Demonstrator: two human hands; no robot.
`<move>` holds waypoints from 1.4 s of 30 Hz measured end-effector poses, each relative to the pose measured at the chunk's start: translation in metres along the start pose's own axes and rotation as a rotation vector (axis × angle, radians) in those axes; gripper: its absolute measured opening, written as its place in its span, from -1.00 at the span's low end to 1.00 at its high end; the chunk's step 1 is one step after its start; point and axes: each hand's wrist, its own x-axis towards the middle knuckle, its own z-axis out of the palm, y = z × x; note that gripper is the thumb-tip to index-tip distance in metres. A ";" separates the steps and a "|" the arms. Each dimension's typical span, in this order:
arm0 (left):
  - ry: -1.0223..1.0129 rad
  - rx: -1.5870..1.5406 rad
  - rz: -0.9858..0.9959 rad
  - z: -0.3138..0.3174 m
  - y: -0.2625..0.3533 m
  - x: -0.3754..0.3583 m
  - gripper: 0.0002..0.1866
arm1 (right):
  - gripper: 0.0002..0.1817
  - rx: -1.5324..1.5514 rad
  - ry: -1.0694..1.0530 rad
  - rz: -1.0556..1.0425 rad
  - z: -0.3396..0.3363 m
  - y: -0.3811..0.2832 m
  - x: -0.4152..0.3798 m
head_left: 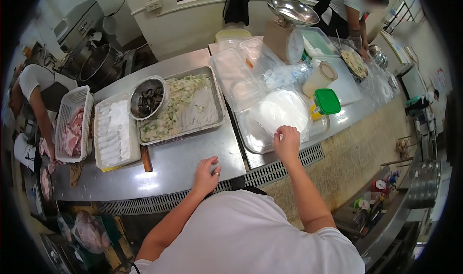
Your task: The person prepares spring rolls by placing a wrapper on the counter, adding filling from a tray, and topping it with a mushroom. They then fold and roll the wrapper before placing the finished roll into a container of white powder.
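Observation:
My left hand (207,175) hovers at the front edge of the steel table, fingers loosely bent and apart, a ring on one finger. Nothing shows in it. My right hand (288,143) is at the near edge of a stack of round white sheets (283,111), fingertips pressed together. Whether a sheet edge is between them is hidden. The stack rests on a clear plastic tray (251,141). Right of it are a tub with a green lid (327,102) and a cream-coloured container (319,80).
A metal tray (219,117) of chopped filling carries a steel bowl (149,98) of dark pieces. Beside it are a box of white rolls (114,132), a wooden handle (146,159) and a basket of raw meat (72,124). Co-workers stand at left and upper right.

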 end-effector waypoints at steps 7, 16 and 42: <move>0.071 0.234 0.361 -0.040 0.025 0.016 -0.38 | -0.87 0.090 -0.392 -0.475 0.033 -0.111 -0.067; 0.083 0.470 0.232 -0.100 -0.086 -0.035 -0.60 | -0.86 0.152 -0.488 -0.648 0.087 -0.182 -0.078; 0.158 0.336 0.106 -0.123 -0.110 -0.047 -0.80 | -0.33 -0.282 -0.574 -0.288 0.089 -0.190 -0.129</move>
